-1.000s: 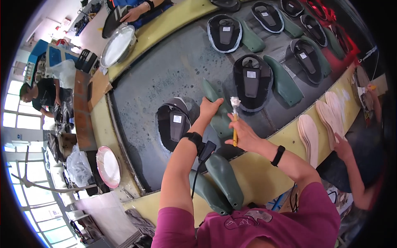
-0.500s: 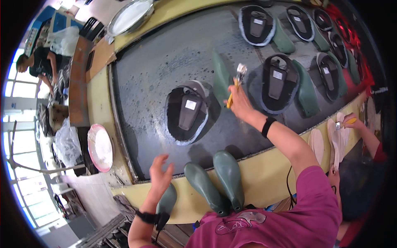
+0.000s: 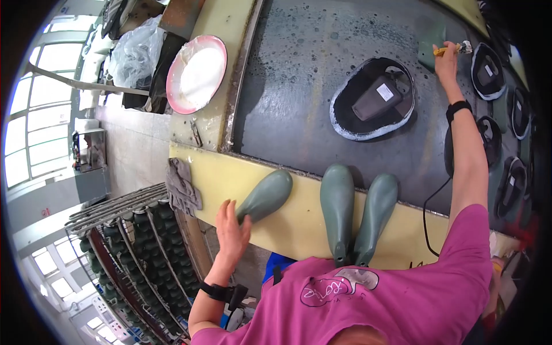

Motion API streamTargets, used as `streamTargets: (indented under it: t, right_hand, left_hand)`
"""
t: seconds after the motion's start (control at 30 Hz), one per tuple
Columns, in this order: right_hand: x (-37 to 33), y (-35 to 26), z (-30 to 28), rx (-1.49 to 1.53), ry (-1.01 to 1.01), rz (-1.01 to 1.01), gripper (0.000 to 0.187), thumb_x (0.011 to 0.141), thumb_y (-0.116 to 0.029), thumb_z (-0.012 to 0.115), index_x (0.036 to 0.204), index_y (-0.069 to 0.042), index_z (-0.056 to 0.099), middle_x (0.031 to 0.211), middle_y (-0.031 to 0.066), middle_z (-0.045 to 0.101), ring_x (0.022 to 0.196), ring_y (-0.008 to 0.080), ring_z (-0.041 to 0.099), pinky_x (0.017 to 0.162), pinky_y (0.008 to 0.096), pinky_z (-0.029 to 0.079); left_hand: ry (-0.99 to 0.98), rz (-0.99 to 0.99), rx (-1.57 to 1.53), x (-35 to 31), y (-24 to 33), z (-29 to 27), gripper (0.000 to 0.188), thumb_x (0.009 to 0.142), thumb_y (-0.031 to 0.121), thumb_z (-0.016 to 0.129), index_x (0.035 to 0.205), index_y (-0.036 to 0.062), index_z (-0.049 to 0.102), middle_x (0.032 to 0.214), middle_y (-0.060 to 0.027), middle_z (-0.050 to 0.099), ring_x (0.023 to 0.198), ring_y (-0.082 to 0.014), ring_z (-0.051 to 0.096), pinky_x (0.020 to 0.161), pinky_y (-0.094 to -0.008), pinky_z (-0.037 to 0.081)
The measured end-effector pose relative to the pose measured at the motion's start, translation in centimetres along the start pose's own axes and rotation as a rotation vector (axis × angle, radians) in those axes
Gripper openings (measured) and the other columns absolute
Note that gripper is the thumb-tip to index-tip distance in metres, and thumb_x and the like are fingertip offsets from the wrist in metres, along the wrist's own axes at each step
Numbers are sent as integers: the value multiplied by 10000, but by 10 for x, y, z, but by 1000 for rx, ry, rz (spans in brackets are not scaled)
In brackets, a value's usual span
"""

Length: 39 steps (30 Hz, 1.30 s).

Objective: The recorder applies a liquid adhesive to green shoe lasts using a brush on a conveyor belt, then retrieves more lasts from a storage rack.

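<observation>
My right hand is closed around a paintbrush with a yellow handle and white-smeared bristles. It is above the far right of the dark worktop, beside a green shoe last. My left hand, its fingers spread, is at the narrow end of another green last lying on the yellow table edge; whether it touches is unclear. Two more green lasts, one beside the other, lie in front of me. A black shoe upper with a pale, coated rim sits on the dark worktop.
A pink-rimmed basin of white paste stands at the left, near a small metal tool. A grey rag hangs over the table edge. Several uppers line the right, one nearest my brush. A rack of lasts stands lower left.
The view has swung leftward, so the worktop sits farther right and the rack shows. My left hand has come to the single last's narrow end. My right hand still holds the brush near a green last.
</observation>
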State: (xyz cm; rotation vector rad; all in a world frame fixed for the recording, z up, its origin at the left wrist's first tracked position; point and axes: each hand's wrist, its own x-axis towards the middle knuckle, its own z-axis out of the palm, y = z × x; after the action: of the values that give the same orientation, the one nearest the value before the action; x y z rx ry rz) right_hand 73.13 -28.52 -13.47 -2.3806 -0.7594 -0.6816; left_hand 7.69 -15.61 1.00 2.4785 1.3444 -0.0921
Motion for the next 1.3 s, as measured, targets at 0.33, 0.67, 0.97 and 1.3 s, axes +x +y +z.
streamTargets:
  t: [0.33, 0.67, 0.97, 1.3]
  right_hand:
    - [-160, -150, -224, 450, -231, -181, 188, 822, -60, 525, 1009, -38, 521, 845, 149, 580, 736, 307, 586, 654, 341, 461]
    - [-210, -294, -331, 806, -497, -317, 137, 734, -13, 508, 856, -32, 567, 756, 111, 606, 659, 277, 594, 586, 335, 456]
    - [-229, -274, -355, 1006, -342, -104, 125, 751, -117, 500, 791, -30, 581, 662, 83, 581, 571, 183, 541, 556, 266, 417]
    - [-349, -149, -336, 537, -7, 220, 100, 795, -46, 539, 892, -25, 529, 762, 108, 551, 666, 255, 554, 607, 344, 446]
  left_hand:
    - [-82, 526, 545, 42, -31, 11, 848, 529, 263, 704, 1251, -14, 357, 1165, -228, 436, 888, -329, 479, 799, -423, 378]
    - [-907, 398, -880, 66, 8, -44, 685, 521, 224, 616, 1132, -47, 470, 970, -98, 550, 885, -199, 515, 791, -308, 417]
    - [-1074, 616, -798, 38, 87, -43, 635, 540, 182, 600, 1116, -52, 474, 947, -105, 554, 842, -195, 535, 748, -302, 445]
    - [-1190, 329, -986, 48, 220, 14, 441, 671, 159, 571, 1054, -51, 507, 897, -151, 591, 733, -240, 600, 638, -336, 512]
